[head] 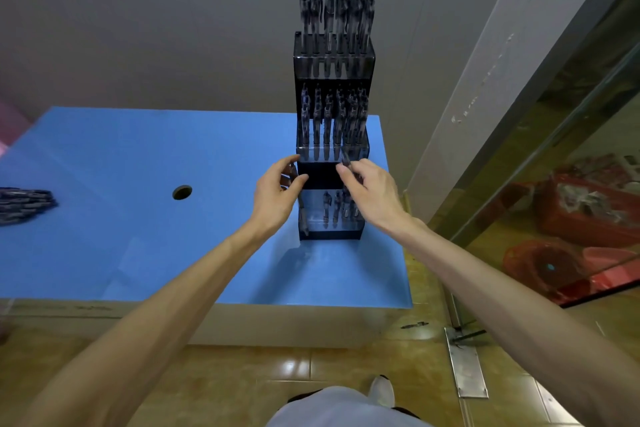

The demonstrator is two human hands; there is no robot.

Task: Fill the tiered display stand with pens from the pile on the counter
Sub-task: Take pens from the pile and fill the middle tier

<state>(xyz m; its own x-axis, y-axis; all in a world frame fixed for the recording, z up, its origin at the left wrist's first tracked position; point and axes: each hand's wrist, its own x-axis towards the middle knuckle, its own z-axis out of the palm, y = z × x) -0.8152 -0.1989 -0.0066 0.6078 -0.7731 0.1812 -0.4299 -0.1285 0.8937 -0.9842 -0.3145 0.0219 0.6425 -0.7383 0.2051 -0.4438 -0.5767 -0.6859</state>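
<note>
A tall dark tiered display stand (332,177) rises at the right back of the blue counter (138,253). Its top and middle tiers hold several dark pens upright; the bottom tier (332,215) holds a few. My left hand (277,191) is at the stand's left side, fingers curled round several pens whose tips hang down beside the bottom tier. My right hand (370,191) pinches one pen (346,160) in front of the middle tier's clear front. The pile of pens (24,204) lies at the counter's far left edge.
A round hole (182,192) is cut in the counter left of the stand. A grey wall stands behind. Right of the counter are a glass panel and red bags (588,211). One pen (414,325) lies on the tiled floor.
</note>
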